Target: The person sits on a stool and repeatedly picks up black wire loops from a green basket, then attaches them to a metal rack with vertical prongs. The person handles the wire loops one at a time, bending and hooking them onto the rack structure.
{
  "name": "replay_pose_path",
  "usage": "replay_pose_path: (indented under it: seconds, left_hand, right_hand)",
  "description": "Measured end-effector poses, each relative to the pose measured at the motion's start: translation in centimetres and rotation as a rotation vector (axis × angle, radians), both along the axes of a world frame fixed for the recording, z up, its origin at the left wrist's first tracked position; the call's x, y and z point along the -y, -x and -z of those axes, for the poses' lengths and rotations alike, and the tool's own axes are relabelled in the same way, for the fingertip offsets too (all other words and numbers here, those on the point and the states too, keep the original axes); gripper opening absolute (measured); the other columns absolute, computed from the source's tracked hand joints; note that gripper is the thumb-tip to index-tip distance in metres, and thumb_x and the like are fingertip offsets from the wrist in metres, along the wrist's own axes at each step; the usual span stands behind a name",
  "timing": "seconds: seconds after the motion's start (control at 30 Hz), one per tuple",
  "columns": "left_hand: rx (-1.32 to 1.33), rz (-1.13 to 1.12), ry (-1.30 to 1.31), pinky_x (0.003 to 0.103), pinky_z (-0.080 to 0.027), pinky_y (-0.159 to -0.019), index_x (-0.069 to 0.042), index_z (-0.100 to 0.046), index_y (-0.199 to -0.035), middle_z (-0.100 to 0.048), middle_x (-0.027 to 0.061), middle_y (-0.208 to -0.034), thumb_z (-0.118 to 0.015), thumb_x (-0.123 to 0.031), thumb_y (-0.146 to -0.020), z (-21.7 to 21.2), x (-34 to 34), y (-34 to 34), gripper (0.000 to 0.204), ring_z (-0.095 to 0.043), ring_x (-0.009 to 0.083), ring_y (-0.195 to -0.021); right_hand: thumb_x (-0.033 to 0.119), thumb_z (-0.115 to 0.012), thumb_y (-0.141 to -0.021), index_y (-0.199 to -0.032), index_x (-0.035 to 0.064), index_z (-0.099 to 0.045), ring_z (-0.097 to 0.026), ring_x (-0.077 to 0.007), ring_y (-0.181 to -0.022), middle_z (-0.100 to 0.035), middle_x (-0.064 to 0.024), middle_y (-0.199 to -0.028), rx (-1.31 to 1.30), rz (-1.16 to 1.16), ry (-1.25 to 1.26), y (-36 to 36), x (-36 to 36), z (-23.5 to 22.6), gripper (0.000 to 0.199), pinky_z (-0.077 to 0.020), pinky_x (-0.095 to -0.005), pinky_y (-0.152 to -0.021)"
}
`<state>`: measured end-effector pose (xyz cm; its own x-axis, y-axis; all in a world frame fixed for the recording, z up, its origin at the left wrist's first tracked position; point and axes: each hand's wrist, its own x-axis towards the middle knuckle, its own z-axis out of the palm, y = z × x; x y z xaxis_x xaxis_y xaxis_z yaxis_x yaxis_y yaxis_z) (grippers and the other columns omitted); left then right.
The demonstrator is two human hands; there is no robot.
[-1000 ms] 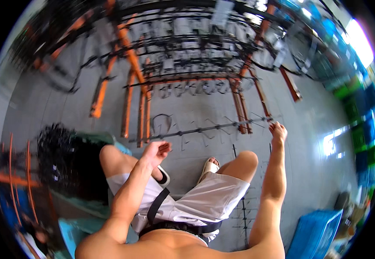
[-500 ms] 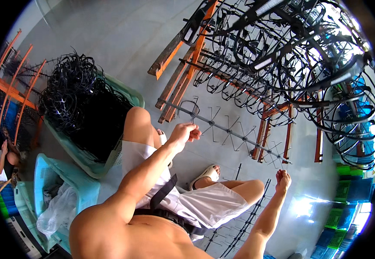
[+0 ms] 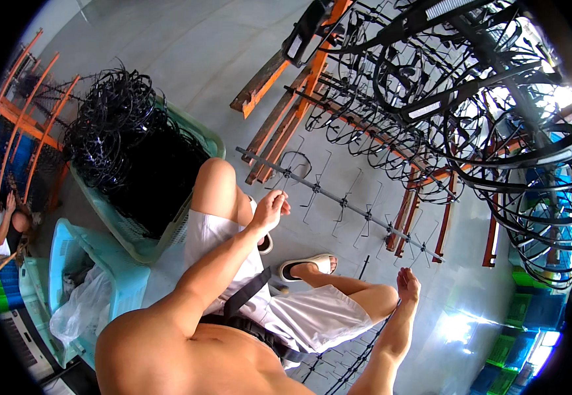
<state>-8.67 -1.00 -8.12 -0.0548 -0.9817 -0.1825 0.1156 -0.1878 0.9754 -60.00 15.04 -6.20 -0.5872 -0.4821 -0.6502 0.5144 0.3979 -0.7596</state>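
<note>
A long grey rod (image 3: 328, 193) set with thin wire hooks lies across the lower bars of the orange rack. On its left end hangs one thin black hoop (image 3: 307, 158). My left hand (image 3: 269, 210) is just below that end, over my knee, its fingers loosely curled and slightly apart. Nothing shows in it, and a wire hook tip reaches close above it. Below the rod's right end, my right hand (image 3: 409, 288) is raised beside my other knee, fingers bent upward and apart from the rod. I see nothing in it either.
An orange rack (image 3: 305, 99) full of black hoops fills the upper right. Left of my knee stands a green crate (image 3: 213, 141) heaped with black hoops (image 3: 118, 125); a turquoise crate (image 3: 128, 283) holds clear plastic. More hooked rods (image 3: 358, 362) lie below my legs. Another person (image 3: 0, 227) sits far left.
Both hands have drawn back slightly, down and to the left, away from the rod. My view has shifted a little. The rod still rests on the rack.
</note>
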Motion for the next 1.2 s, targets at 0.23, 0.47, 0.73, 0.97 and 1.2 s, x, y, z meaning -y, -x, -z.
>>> replay_pose_path:
  seconds: [0.23, 0.47, 0.73, 0.97, 1.2]
  left_hand:
    - [0.6, 0.213, 0.032, 0.042, -0.051, -0.068, 0.001, -0.047, -0.121, -0.064, 0.0238, -0.086, -0.05, -0.025, -0.091, -1.0, -0.7, 0.0, 0.04, -0.064, 0.0355, -0.076]
    - [0.096, 0.285, 0.036, 0.03, -0.052, -0.076, -0.002, -0.058, -0.108, -0.065, 0.009, -0.097, -0.05, -0.017, -0.094, -14.7, -5.4, -16.1, 0.022, -0.064, 0.0177, -0.086]
    - [1.549, -0.157, -0.126, 0.045, -0.036, -0.097, -0.003, -0.045, -0.125, -0.042, 0.0203, -0.134, -0.056, -0.008, -0.08, 2.1, 0.2, -32.7, 0.046, -0.039, 0.0347, -0.124]
    - [1.888, -0.123, 0.0, 0.041, -0.031, -0.103, -0.003, -0.035, -0.135, -0.045, 0.018, -0.13, -0.056, -0.008, -0.079, 7.9, 3.1, -35.3, 0.06, -0.044, 0.0327, -0.118]
    - [1.533, 0.26, 0.186, 0.042, -0.029, -0.101, -0.002, -0.042, -0.126, -0.051, 0.0151, -0.117, -0.063, 0.001, -0.068, 1.4, 4.1, -36.7, 0.062, -0.047, 0.0313, -0.109]
  right_hand:
    - [0.025, -0.06, -0.09, -0.098, 0.0101, -0.062, -0.061, -0.0146, -0.08, -0.066, -0.0012, -0.094, -0.059, 0.108, 0.053, 5.6, -0.5, 5.5, 0.017, -0.0492, -0.0273, -0.064]
    - [0.031, -0.062, -0.088, -0.077, 0.0018, -0.053, -0.055, -0.0204, -0.064, -0.055, -0.0078, -0.072, -0.241, -0.068, -0.146, 2.9, -2.2, 1.7, 0.033, -0.0464, -0.0314, -0.054]
    - [0.037, -0.053, -0.085, -0.077, -0.0003, -0.064, -0.056, -0.0322, -0.069, -0.057, -0.0184, -0.07, -1.353, -1.039, -0.681, -9.3, -4.9, -9.3, 0.04, -0.0463, -0.0432, -0.067]
    - [0.026, -0.063, -0.083, -0.104, 0.0037, -0.063, -0.06, -0.0307, -0.097, -0.058, -0.0173, -0.109, -0.981, -1.461, -0.391, -33.6, 2.4, -17.4, 0.031, -0.047, -0.0366, -0.085]
    - [0.019, -0.067, -0.084, -0.112, 0.0044, -0.058, -0.06, -0.0266, -0.101, -0.059, -0.0134, -0.11, -0.556, -1.884, 0.243, -43.0, 8.0, -18.8, 0.033, -0.0468, -0.0349, -0.085]
